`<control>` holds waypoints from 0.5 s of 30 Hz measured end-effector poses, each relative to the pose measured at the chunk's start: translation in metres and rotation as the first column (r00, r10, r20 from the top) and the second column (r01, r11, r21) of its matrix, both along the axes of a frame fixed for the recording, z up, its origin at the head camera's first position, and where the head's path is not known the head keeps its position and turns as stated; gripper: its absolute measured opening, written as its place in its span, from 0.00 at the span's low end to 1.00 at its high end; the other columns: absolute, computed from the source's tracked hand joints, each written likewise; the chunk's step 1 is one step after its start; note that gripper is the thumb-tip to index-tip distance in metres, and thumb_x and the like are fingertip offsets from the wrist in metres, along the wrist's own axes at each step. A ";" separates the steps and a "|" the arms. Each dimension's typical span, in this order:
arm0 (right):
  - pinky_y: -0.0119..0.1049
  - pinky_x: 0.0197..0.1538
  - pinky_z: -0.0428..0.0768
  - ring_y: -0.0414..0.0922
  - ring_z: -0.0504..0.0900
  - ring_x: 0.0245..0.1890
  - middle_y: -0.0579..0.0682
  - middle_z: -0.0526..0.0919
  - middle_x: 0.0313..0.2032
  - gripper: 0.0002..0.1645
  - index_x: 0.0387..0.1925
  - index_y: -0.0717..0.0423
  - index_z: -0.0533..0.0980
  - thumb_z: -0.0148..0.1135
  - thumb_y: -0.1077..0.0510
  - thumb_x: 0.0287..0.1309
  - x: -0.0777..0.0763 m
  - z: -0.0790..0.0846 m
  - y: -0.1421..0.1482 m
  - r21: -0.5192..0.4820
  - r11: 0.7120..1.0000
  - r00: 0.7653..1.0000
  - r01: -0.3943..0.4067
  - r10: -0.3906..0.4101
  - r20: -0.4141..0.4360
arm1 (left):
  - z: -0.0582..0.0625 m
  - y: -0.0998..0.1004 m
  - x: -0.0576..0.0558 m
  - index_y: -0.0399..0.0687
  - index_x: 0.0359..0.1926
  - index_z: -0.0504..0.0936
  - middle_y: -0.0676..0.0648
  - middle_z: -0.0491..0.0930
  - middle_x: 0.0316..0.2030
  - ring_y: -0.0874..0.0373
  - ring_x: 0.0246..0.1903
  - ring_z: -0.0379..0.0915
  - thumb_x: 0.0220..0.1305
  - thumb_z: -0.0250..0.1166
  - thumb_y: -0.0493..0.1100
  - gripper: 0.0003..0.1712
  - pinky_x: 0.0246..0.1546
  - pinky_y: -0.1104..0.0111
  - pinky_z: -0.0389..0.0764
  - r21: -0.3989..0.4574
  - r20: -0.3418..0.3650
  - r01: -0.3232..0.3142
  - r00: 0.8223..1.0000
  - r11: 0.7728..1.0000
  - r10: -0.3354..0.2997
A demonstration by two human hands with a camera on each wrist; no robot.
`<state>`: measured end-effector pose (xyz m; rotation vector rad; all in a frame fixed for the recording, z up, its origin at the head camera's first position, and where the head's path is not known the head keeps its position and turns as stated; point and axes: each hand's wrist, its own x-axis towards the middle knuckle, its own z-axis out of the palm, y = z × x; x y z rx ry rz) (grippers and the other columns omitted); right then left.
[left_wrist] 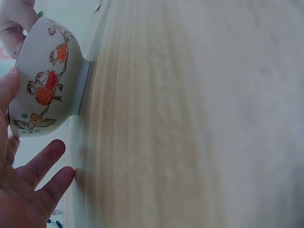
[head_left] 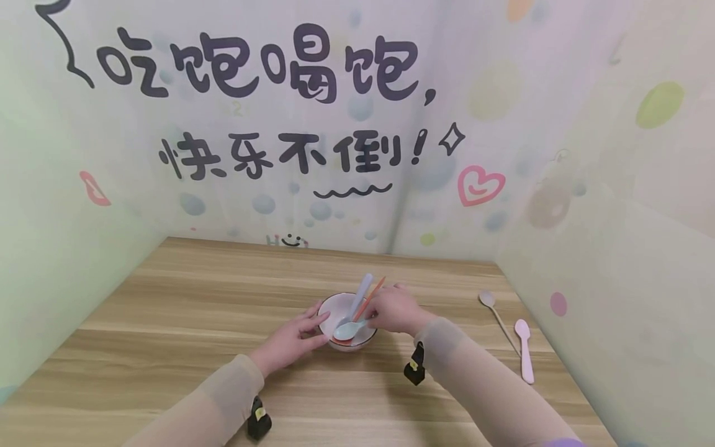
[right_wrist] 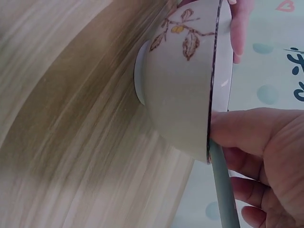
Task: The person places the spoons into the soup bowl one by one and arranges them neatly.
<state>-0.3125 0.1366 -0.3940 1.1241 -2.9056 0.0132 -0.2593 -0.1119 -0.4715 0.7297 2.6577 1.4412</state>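
Note:
A white bowl (head_left: 329, 307) with a dark rim and painted orange fruit and leaves stands on the wooden table. My left hand (head_left: 287, 344) grips its left side, thumb at the rim; two other fingers (left_wrist: 59, 185) spread away from the wall. With my right hand (head_left: 393, 308) I pinch the handle of a light blue spoon (head_left: 347, 331) at the bowl's right rim. The spoon's head lies over the inside of the bowl. A lavender handle (head_left: 363, 292) and an orange handle (head_left: 375, 295) lean up out of the bowl; their lower ends are partly hidden.
To the right on the table (head_left: 195, 310) lie a beige-grey spoon (head_left: 487, 299) and a pink spoon (head_left: 523, 347), their handles close together. Printed walls (head_left: 251, 211) border the back and both sides. A black wrist device (head_left: 414, 366) hangs at each sleeve.

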 end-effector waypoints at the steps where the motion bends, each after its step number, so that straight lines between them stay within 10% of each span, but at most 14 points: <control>1: 0.39 0.40 0.63 0.36 0.70 0.31 0.32 0.75 0.24 0.07 0.22 0.36 0.85 0.69 0.56 0.45 0.000 0.000 -0.001 0.011 1.000 1.000 0.005 -0.005 -0.008 | 0.000 0.000 0.000 0.41 0.66 0.70 0.37 0.52 0.72 0.46 0.54 0.74 0.64 0.64 0.50 0.33 0.53 0.55 0.75 0.002 0.000 0.000 1.000 1.000 0.000; 15: 0.39 0.38 0.64 0.39 0.69 0.29 0.36 0.71 0.24 0.12 0.33 0.31 0.87 0.71 0.54 0.46 0.005 -0.004 -0.004 -0.021 1.000 0.996 0.003 -0.004 -0.090 | 0.001 0.000 0.000 0.40 0.66 0.70 0.37 0.52 0.72 0.45 0.54 0.74 0.64 0.65 0.50 0.33 0.52 0.55 0.76 0.012 0.005 0.000 1.000 1.000 0.000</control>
